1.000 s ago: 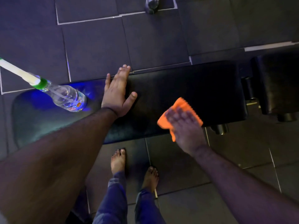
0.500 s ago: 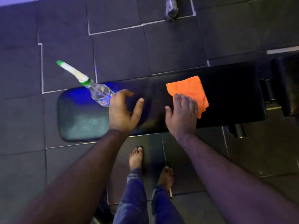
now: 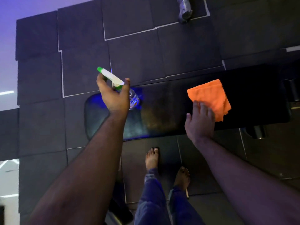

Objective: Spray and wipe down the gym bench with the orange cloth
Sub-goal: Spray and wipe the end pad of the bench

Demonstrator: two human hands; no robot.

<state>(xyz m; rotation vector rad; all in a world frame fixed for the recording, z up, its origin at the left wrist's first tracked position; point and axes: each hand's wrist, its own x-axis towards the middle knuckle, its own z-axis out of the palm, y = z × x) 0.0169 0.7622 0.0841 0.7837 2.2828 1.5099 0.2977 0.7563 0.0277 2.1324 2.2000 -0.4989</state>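
Note:
The black padded gym bench (image 3: 162, 114) runs left to right in front of me. A clear spray bottle (image 3: 134, 99) with a white and green head stands tilted on its left part. My left hand (image 3: 113, 96) is cupped at the bottle's neck, thumb and fingers spread on either side of the head. I cannot tell whether it touches. The orange cloth (image 3: 209, 95) lies flat on the bench's right part. My right hand (image 3: 200, 120) is open and blurred, with its fingertips on the cloth's near left corner.
My bare feet (image 3: 151, 157) stand on dark rubber floor tiles just in front of the bench. A bench leg (image 3: 258, 131) sticks out at the right. A grey object (image 3: 184, 8) lies on the floor far behind the bench.
My left hand lifted off the bench pad and moved left to the spray bottle's neck. My right hand stopped pressing the cloth and drew back to its near corner. The cloth now lies spread flat.

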